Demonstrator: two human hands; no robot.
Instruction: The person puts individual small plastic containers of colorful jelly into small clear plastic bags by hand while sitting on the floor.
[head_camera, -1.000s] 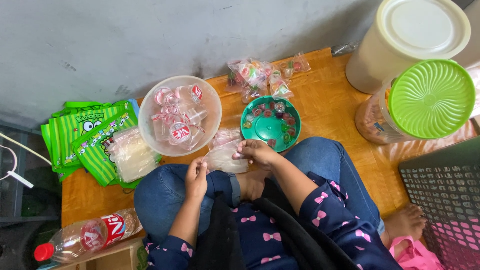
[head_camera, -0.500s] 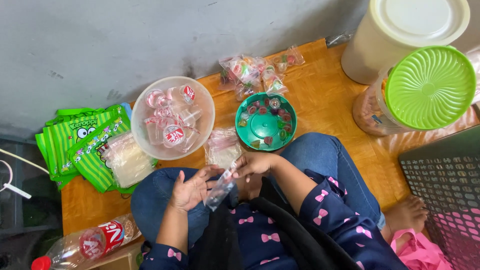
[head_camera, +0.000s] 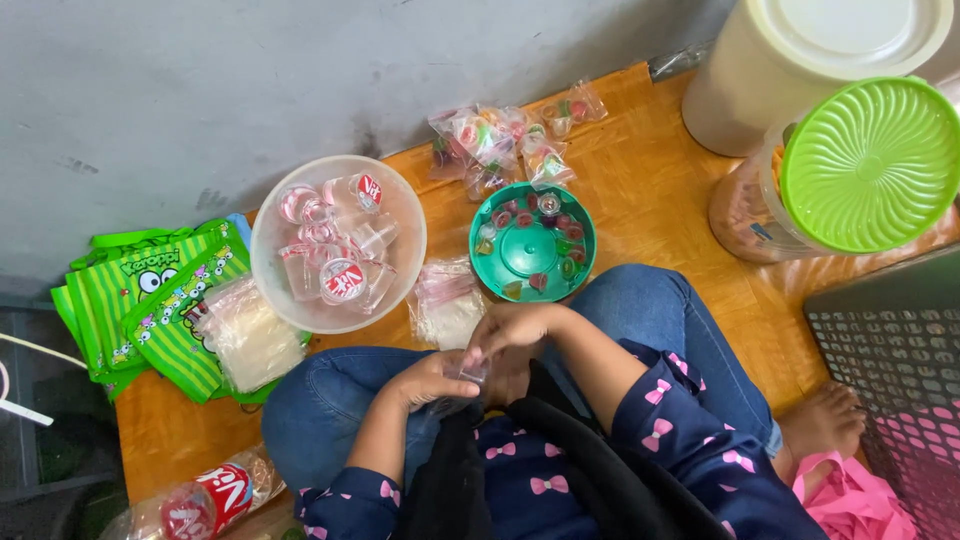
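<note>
Plastic bag (mostly hidden) between both hands.

Wood-pattern floor mat carries everything. On it, L to R: green striped bags w/ a clear plastic bag stack on top, clear bowl of small cups, small pile of clear baggies, green round tray, filled candy packets behind it, cream bucket, green-lidded jar. Wrapped cup sleeve near front-left edge.
</note>
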